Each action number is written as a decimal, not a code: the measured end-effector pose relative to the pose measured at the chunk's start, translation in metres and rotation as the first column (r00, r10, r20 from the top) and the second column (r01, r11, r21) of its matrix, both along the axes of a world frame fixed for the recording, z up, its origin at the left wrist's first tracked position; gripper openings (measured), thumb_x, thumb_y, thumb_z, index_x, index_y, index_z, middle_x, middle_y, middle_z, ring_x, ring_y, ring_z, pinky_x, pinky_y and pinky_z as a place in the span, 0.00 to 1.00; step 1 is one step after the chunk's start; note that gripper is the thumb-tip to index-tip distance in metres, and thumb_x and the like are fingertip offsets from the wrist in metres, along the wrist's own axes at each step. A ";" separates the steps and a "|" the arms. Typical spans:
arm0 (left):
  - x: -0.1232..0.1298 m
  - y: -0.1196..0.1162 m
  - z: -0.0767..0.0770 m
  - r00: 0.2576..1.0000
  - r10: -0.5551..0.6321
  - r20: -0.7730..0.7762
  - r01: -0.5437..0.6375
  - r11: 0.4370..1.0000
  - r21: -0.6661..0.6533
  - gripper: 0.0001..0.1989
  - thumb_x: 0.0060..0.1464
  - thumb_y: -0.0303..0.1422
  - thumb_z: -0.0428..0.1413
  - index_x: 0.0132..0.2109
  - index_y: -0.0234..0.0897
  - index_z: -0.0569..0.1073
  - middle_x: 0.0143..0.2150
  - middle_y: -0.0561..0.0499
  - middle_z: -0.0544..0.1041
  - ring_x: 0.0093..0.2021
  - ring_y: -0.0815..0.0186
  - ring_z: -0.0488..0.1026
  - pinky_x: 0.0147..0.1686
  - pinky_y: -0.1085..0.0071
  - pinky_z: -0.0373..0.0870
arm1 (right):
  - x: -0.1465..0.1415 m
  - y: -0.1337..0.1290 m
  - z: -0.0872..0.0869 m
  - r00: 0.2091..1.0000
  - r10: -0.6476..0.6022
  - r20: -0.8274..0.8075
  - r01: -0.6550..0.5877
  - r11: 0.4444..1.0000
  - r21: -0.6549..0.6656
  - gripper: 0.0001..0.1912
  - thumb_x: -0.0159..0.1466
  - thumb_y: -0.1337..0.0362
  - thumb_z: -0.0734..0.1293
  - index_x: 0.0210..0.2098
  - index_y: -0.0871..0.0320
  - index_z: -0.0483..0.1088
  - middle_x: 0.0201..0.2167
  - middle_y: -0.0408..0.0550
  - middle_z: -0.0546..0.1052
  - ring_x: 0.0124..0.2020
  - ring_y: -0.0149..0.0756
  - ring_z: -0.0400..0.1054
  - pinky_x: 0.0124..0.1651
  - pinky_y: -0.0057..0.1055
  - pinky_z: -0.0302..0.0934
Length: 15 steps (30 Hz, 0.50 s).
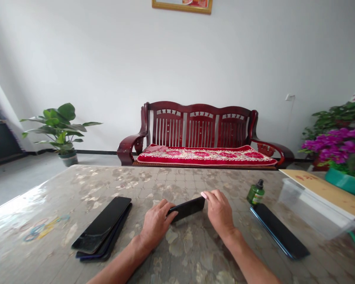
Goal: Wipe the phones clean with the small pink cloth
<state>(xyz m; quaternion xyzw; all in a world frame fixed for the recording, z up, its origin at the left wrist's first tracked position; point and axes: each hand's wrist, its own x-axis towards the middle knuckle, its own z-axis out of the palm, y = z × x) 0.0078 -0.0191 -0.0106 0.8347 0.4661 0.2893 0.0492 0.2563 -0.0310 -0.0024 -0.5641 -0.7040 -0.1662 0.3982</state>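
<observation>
Between my two hands a black smartphone (pixel 188 209) is held on its long edge, tilted, just over the table. My left hand (pixel 156 221) grips its left end, thumb on the near face and fingers behind. At the other end, my right hand (pixel 220 213) pinches the upper right corner between thumb and fingers. To the left lies a stack of dark phones (pixel 105 225), slightly fanned out. On the right side another dark phone (pixel 278 230) with a bluish edge lies flat, possibly with more under it.
Coloured rubber bands (pixel 43 228) lie at the left of the patterned tablecloth (pixel 177 260). A small green bottle (pixel 256 192) stands behind the right phone. Beside it are a clear plastic box (pixel 304 209) under a tan board (pixel 322 191) and a flower pot (pixel 344 181). A wooden bench (pixel 199 126) stands beyond the table.
</observation>
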 end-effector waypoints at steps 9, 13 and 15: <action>0.001 -0.003 0.003 0.995 -0.037 -0.091 0.044 0.996 0.080 0.08 0.66 0.35 0.49 0.45 0.42 0.73 0.36 0.51 0.74 0.35 0.61 0.75 0.35 0.71 0.67 | 0.003 0.010 -0.030 0.969 -0.051 -0.241 0.019 0.991 -0.136 0.13 0.70 0.66 0.58 0.41 0.57 0.75 0.36 0.49 0.76 0.36 0.36 0.72 0.38 0.28 0.62; 0.002 -0.002 0.001 0.998 -0.030 -0.062 0.034 0.997 0.068 0.08 0.66 0.36 0.50 0.45 0.43 0.73 0.36 0.51 0.74 0.36 0.62 0.75 0.36 0.71 0.67 | 0.004 0.010 -0.038 0.971 -0.063 -0.232 0.031 0.990 -0.137 0.14 0.69 0.67 0.59 0.33 0.56 0.75 0.29 0.46 0.75 0.31 0.35 0.71 0.32 0.27 0.60; 0.002 -0.001 0.001 0.999 -0.018 -0.042 0.020 0.999 0.048 0.07 0.65 0.35 0.51 0.45 0.43 0.74 0.36 0.52 0.75 0.36 0.62 0.76 0.36 0.72 0.67 | 0.006 0.009 -0.037 0.972 -0.058 -0.229 0.027 0.990 -0.136 0.14 0.68 0.67 0.59 0.31 0.55 0.75 0.28 0.45 0.75 0.29 0.34 0.71 0.30 0.27 0.59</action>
